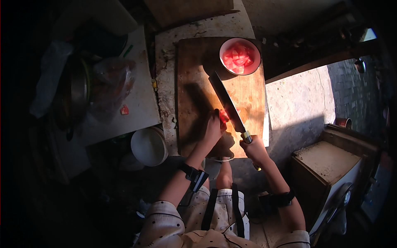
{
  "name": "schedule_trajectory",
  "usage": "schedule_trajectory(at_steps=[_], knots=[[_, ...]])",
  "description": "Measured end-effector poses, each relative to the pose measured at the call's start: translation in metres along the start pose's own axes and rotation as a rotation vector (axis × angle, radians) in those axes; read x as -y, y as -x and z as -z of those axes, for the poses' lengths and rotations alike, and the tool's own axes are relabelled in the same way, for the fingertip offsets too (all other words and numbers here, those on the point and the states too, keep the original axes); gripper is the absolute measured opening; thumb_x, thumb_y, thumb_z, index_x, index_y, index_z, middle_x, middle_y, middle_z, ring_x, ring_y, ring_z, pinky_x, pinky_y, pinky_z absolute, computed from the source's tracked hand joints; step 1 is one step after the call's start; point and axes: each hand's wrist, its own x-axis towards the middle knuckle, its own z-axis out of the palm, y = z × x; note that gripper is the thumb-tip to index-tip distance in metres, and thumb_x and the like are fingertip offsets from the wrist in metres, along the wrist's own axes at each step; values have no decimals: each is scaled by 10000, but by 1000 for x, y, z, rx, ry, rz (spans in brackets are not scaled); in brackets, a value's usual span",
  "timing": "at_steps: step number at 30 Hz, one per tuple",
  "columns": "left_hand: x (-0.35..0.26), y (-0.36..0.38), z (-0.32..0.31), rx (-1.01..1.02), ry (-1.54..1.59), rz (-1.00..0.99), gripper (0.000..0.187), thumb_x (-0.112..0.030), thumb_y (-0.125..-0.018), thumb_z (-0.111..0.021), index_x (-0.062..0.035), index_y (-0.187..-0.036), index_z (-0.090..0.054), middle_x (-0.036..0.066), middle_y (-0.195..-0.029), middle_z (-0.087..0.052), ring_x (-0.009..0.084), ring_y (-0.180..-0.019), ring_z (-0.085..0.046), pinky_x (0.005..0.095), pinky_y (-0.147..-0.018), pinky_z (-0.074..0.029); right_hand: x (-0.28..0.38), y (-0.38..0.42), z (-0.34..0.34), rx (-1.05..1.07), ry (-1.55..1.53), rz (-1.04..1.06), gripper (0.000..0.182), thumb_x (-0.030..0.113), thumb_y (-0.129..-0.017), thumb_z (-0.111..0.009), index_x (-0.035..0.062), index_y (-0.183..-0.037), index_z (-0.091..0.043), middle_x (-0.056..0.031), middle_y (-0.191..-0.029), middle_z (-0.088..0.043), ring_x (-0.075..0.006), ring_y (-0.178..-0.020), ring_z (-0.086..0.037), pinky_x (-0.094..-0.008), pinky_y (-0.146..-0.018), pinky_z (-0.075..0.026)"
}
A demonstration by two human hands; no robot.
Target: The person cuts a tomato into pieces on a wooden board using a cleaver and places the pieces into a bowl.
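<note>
My right hand (255, 149) is wrapped round the handle of a long kitchen knife (225, 97), whose blade points away from me and slants to the left over the wooden cutting board (190, 58). Left of the blade, my left hand (214, 128) has its fingers closed on a small red piece of watermelon (224, 115). That piece lies right beside the blade; whether they touch is hard to make out. At the board's far right corner stands a white bowl (257, 51) with a dark rim, holding several cut watermelon chunks (237, 58).
To the left, a pale table (140, 91) carries a clear plastic bag (111, 78) and a small red scrap (124, 110). A white bucket (149, 146) stands below it. A wooden cabinet (326, 161) is at the right. Strong sunlight falls across the board's right side.
</note>
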Motion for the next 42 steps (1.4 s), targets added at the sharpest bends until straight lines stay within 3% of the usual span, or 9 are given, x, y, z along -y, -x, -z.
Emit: schedule_trajectory(at_steps=[12, 15, 17, 18, 19, 22, 24, 37, 42], knots=[[0, -3, 5, 75, -75, 8, 446, -7, -561, -604, 11, -953, -391, 212, -877, -448, 393, -830, -441, 423, -712, -408, 8, -4, 6, 65, 52, 13, 231, 172, -659, -550, -39, -592, -483, -197, -486, -453, -312, -464, -486, -377, -484, -383], [-5, -5, 10, 183, -86, 27, 451, -12, -549, -617, 6, -943, -397, 212, -886, -449, 391, -843, -436, 421, -720, -407, 19, -5, 2, 62, 38, 34, 223, 158, -652, -539, -50, -592, -483, -212, -489, -446, -337, -470, -481, -383, -481, -380], [-9, -5, 13, 129, -123, 5, 371, -22, -592, -603, 8, -919, -430, 197, -862, -487, 338, -787, -505, 365, -672, -447, 16, -16, -6, 15, -24, 23, 226, 156, -653, -536, -55, -591, -485, -217, -494, -450, -342, -469, -483, -388, -478, -380], [-9, -5, 12, 129, -124, 4, 371, -22, -592, -603, 8, -919, -430, 197, -862, -487, 338, -787, -505, 365, -672, -447, 14, -19, -6, 45, -2, 38, 251, 156, -719, -546, 14, -552, -423, -33, -415, -417, -118, -340, -422, -269, -346, -330], [-8, -5, 11, 128, -95, 39, 388, -18, -573, -611, 5, -908, -416, 206, -869, -469, 365, -815, -470, 393, -698, -425, 14, -18, -5, 43, -2, 38, 251, 156, -719, -546, 14, -552, -423, -33, -415, -417, -118, -340, -422, -269, -346, -330], [-6, -4, 10, 131, -60, 84, 401, -14, -557, -615, 1, -894, -400, 214, -876, -452, 392, -837, -439, 420, -718, -405, 17, -9, -2, 46, 57, 61, 256, 152, -722, -542, 13, -543, -423, -35, -423, -423, -121, -344, -430, -267, -347, -335], [-7, -4, 9, 133, -56, 96, 395, -13, -560, -612, -1, -893, -399, 214, -876, -453, 391, -830, -442, 420, -713, -407, 21, -5, -2, 1, 59, 20, 238, 159, -648, -544, -69, -598, -497, -241, -506, -457, -372, -498, -499, -403, -487, -392], [-6, -1, 7, 105, -81, 86, 410, -19, -576, -612, -6, -929, -403, 213, -870, -454, 393, -812, -452, 423, -676, -415, 16, -12, -2, 40, 66, -25, 236, 158, -644, -542, -74, -615, -509, -251, -537, -477, -379, -537, -516, -403, -517, -406], [-7, -2, 7, 72, -82, 100, 449, -36, -565, -634, 0, -956, -417, 222, -885, -448, 399, -829, -455, 423, -688, -417, 22, -28, -9, 39, 19, 40, 235, 152, -639, -541, -75, -603, -496, -222, -509, -469, -335, -491, -505, -381, -499, -400]])
